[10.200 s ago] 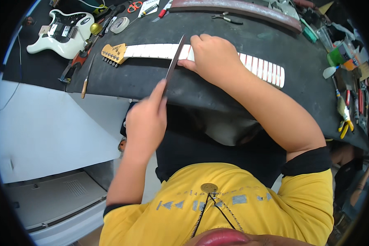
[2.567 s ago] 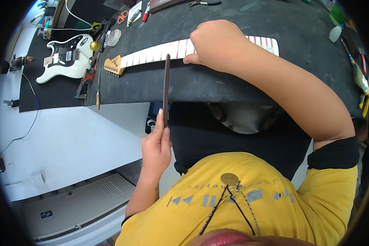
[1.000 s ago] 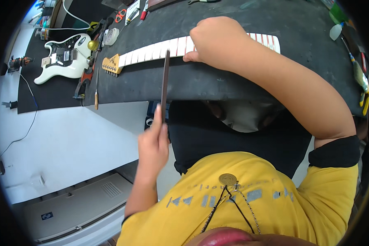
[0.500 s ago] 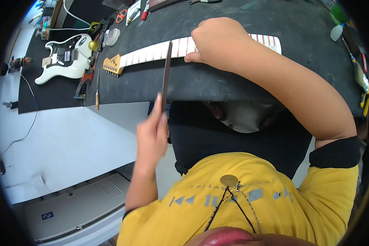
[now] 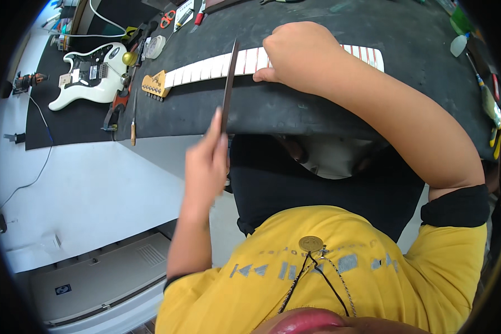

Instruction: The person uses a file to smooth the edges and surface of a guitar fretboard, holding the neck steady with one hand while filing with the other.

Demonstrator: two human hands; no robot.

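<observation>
The left hand (image 5: 203, 164) pinches the near end of the file (image 5: 228, 92) between thumb and forefinger, the forefinger laid along it. The right hand (image 5: 300, 53) curls its fingers over the neck (image 5: 200, 70), thumb at the near edge. The neck lies face up on the bench (image 5: 295, 117), headstock (image 5: 155, 83) to the left, the file crossing it left of that thumb; whether the two touch is hard to tell from above. Good strokes here would be level, straight and lightly pressed, the neck pinned firmly. The left forearm points forward, wrist nearly straight; the right slants in from a wide, bent elbow.
</observation>
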